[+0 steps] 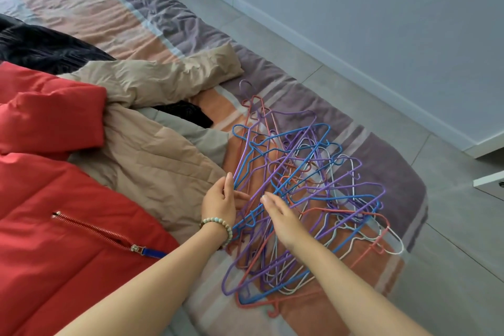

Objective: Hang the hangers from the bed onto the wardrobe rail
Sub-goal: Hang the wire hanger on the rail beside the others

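**Both hands at the tangle of hangers, nothing lifted yet**

The hangers [300, 199] lie in one interlocked heap of purple, blue, red and white wire on the bed [152, 22], close to its corner. The left hand [219, 200] is at the heap's jacket-side edge, fingers [228, 181] loosely apart and curled toward the outer blue and purple frames; whether they have closed on a wire cannot be told. The right hand [281, 217] hovers just over the heap's middle, fingers spread and clamped on nothing.

The step in hand looks like picking out a first batch. It would go best by gathering at the hooks rather than the shoulders, freeing a few whose hooks point the same way, and lifting straight up while the other hand pins the rest of the heap, since crossed frames will drag neighbours along.

On the heap's left, a beige jacket [152, 150] and a red jacket [54, 213] lie touching or nearly touching it, so a sideways pull could snag fabric. To the heap's right the bed edge drops to bare floor [409, 103], where loose hangers could slide off. The wardrobe rail is not in view
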